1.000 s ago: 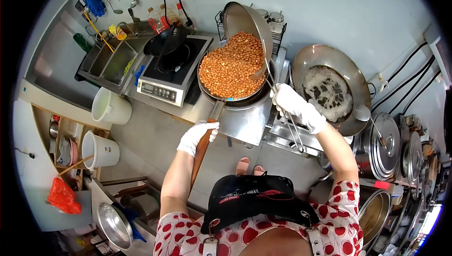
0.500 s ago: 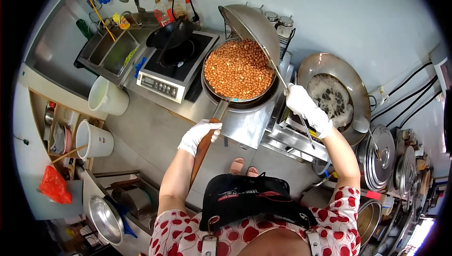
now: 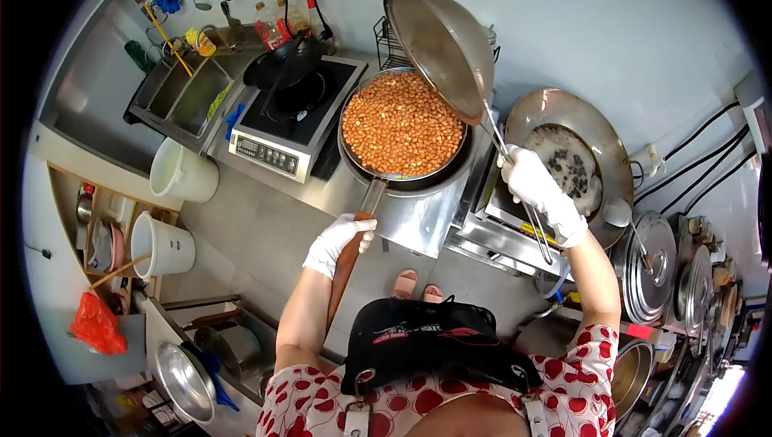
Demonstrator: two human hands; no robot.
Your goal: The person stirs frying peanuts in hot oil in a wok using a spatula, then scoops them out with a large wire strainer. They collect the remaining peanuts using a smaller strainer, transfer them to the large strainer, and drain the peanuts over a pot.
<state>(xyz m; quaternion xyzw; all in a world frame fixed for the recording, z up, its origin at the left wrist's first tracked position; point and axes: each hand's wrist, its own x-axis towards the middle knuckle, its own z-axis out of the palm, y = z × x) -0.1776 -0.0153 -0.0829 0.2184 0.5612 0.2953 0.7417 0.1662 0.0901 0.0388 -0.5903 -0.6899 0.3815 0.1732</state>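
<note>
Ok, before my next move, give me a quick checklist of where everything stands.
1. Left hand gripping the wooden handle: ok.
2. Right hand gripping the metal handle of the tilted strainer: ok.
3. Tilted strainer empty: ok, no nuts visible inside.
4. Nuts within the round container's rim: ok, none seen spilled.
5. Strainer clear of that rim: cannot tell, they overlap in this view.
6. Foaming liquid in the wok, heat off: cannot tell.

Peanuts (image 3: 402, 127) (reddish-brown) fill the pan (image 3: 373, 196), the strainer (image 3: 445, 53) tilted.
</note>
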